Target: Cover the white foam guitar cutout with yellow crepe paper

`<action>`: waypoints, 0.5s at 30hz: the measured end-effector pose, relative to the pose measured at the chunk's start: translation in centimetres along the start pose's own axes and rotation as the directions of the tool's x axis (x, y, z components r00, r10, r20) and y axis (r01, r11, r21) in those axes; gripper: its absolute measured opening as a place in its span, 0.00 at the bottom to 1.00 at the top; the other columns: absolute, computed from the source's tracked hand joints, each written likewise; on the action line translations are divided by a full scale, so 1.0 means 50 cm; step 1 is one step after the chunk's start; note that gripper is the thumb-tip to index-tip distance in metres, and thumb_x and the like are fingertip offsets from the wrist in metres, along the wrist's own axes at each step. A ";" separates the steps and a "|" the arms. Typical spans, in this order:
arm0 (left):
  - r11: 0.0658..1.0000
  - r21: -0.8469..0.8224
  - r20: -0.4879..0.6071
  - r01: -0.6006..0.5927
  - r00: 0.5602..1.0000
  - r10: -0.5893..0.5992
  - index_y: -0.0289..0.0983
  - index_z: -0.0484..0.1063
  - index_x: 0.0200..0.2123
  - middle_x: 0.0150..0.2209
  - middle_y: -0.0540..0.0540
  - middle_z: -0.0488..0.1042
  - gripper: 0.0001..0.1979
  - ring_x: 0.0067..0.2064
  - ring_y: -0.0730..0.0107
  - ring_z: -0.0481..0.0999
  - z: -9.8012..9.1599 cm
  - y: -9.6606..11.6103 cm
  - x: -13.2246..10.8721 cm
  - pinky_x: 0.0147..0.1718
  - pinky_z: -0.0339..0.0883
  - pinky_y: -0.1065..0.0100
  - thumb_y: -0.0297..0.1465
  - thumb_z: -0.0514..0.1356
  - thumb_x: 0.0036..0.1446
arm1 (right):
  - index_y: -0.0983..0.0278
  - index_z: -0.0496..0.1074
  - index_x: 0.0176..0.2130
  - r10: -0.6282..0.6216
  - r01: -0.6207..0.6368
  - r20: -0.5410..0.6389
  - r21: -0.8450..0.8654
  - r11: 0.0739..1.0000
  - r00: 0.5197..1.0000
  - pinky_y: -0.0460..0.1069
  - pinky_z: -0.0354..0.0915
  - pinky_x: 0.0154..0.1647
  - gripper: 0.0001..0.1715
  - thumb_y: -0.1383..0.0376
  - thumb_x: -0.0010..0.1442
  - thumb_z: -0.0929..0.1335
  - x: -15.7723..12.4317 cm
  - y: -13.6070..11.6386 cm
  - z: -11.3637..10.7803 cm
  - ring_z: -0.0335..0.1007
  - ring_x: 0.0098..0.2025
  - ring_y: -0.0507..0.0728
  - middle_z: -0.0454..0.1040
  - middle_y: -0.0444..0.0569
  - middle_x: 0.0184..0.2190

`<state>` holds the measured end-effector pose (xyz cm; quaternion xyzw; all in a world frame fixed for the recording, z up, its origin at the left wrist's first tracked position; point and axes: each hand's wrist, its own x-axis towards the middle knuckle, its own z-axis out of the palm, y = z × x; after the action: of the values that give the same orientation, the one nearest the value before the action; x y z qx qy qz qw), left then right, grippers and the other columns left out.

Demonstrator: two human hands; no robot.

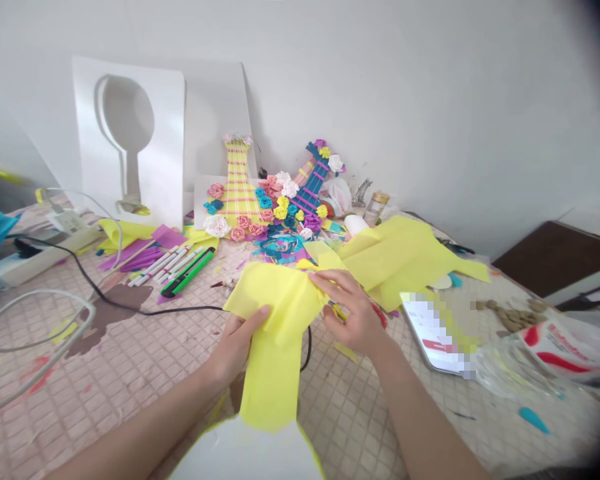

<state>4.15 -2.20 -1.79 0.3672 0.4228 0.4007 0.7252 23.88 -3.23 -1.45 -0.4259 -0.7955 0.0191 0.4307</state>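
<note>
Head view: left hand [237, 341] is pinching the left edge of the yellow paper sheet [280, 313], thumb on top and the other fingers hidden beneath. Right hand [353, 313] is gripping its right edge, fingertips curled onto it. The sheet is spanning between both hands, just left of the phone [430, 330]; green cutter [187, 272] is lying farther left of the phone.

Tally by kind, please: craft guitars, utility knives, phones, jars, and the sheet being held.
Craft guitars: 2, yellow guitar and blue guitar
Utility knife: 1
Phone: 1
Jar: 1
Yellow sheet, held by left hand and right hand: 1
Total: 6
</note>
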 end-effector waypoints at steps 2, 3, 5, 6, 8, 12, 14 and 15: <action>1.000 0.008 0.005 -0.005 1.000 0.005 0.34 0.67 0.43 0.22 0.47 0.76 0.13 0.21 0.66 0.75 0.000 0.004 0.000 0.23 0.71 0.66 0.31 0.57 0.54 | 0.55 0.59 0.57 0.022 -0.021 -0.040 0.026 0.999 0.999 0.59 0.58 0.52 0.35 0.74 0.51 0.63 0.001 -0.005 0.002 0.59 0.53 0.61 0.64 0.52 0.50; 1.000 0.014 0.009 -0.004 1.000 0.003 0.34 0.67 0.42 0.22 0.47 0.75 0.13 0.21 0.66 0.75 -0.001 0.004 0.002 0.23 0.71 0.66 0.32 0.57 0.54 | 0.55 0.58 0.57 0.026 -0.023 -0.065 0.038 0.999 0.998 0.58 0.58 0.52 0.35 0.74 0.51 0.63 0.002 -0.007 0.001 0.59 0.53 0.61 0.63 0.52 0.50; 1.000 0.015 0.009 -0.004 1.000 0.004 0.34 0.68 0.41 0.22 0.47 0.76 0.12 0.21 0.66 0.75 -0.005 0.003 0.006 0.23 0.71 0.66 0.32 0.57 0.53 | 0.54 0.60 0.56 0.020 -0.014 -0.107 0.054 0.998 0.994 0.59 0.58 0.53 0.34 0.73 0.52 0.65 0.004 -0.011 -0.001 0.58 0.53 0.61 0.62 0.52 0.50; 1.000 0.013 0.007 -0.003 1.000 0.003 0.34 0.68 0.41 0.23 0.47 0.76 0.12 0.21 0.66 0.75 -0.007 0.002 0.008 0.23 0.71 0.66 0.33 0.58 0.53 | 0.53 0.62 0.55 0.013 -0.006 -0.118 0.060 0.998 0.993 0.59 0.58 0.53 0.32 0.72 0.52 0.65 0.005 -0.012 -0.003 0.58 0.53 0.61 0.61 0.52 0.50; 1.000 0.009 0.020 0.012 1.000 -0.013 0.34 0.69 0.39 0.24 0.46 0.76 0.12 0.22 0.65 0.75 -0.011 -0.002 0.013 0.24 0.71 0.66 0.33 0.58 0.52 | 0.52 0.68 0.49 0.009 0.001 -0.134 0.074 0.997 0.991 0.58 0.57 0.53 0.26 0.73 0.52 0.66 0.006 -0.012 -0.004 0.59 0.53 0.60 0.62 0.50 0.49; 0.999 -0.010 0.066 0.044 0.997 -0.044 0.34 0.69 0.39 0.29 0.44 0.77 0.13 0.26 0.63 0.76 -0.016 -0.008 0.018 0.26 0.71 0.66 0.33 0.61 0.50 | 0.54 0.74 0.37 0.149 -0.099 -0.229 0.213 0.972 0.962 0.56 0.60 0.48 0.14 0.72 0.53 0.66 0.003 -0.007 0.004 0.65 0.46 0.58 0.69 0.48 0.41; 0.999 -0.007 0.088 0.054 0.995 -0.053 0.35 0.69 0.40 0.31 0.44 0.77 0.15 0.28 0.62 0.76 -0.018 -0.010 0.020 0.27 0.71 0.64 0.34 0.61 0.49 | 0.56 0.73 0.35 0.277 -0.185 -0.280 0.314 0.931 0.919 0.54 0.62 0.44 0.10 0.70 0.54 0.66 0.001 -0.006 0.013 0.67 0.41 0.57 0.72 0.47 0.35; 0.998 -0.006 0.097 0.060 0.994 -0.059 0.35 0.69 0.41 0.32 0.43 0.77 0.16 0.29 0.62 0.76 -0.020 -0.012 0.020 0.28 0.71 0.64 0.35 0.61 0.49 | 0.57 0.73 0.34 0.334 -0.220 -0.298 0.356 0.908 0.894 0.53 0.63 0.42 0.08 0.69 0.54 0.66 0.001 -0.006 0.017 0.68 0.39 0.57 0.72 0.46 0.33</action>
<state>3.73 -1.35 -3.02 0.3701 0.3959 0.3628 0.7581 23.09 -3.09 -1.82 -0.4587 -0.6224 0.1305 0.6207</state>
